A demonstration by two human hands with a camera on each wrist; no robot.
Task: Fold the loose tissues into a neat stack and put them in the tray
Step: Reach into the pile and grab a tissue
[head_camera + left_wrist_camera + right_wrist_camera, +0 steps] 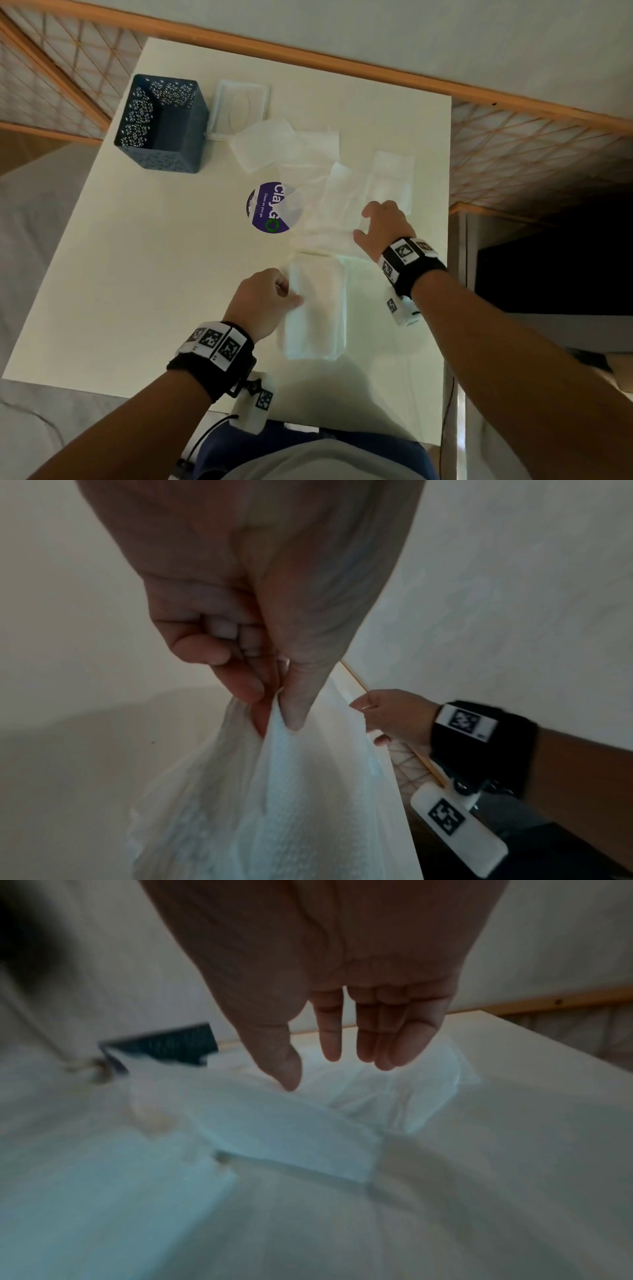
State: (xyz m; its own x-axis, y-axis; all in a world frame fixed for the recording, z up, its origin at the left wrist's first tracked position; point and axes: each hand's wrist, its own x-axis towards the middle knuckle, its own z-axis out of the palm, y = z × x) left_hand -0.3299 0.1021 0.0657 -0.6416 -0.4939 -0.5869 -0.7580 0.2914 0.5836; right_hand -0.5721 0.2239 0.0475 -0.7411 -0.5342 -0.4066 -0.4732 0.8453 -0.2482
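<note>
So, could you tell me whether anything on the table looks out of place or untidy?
Yes: loose tissues lie scattered and overlapping at odd angles across the table, one partly covering the round purple sticker. Nothing looks torn or spilled. The blue tray stands apart from them.

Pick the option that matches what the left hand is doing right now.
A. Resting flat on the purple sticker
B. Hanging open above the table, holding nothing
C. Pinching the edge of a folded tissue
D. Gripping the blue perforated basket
C: in the left wrist view the left hand pinches the folded tissue between thumb and fingers, near the table's front edge, far from the basket.
</note>
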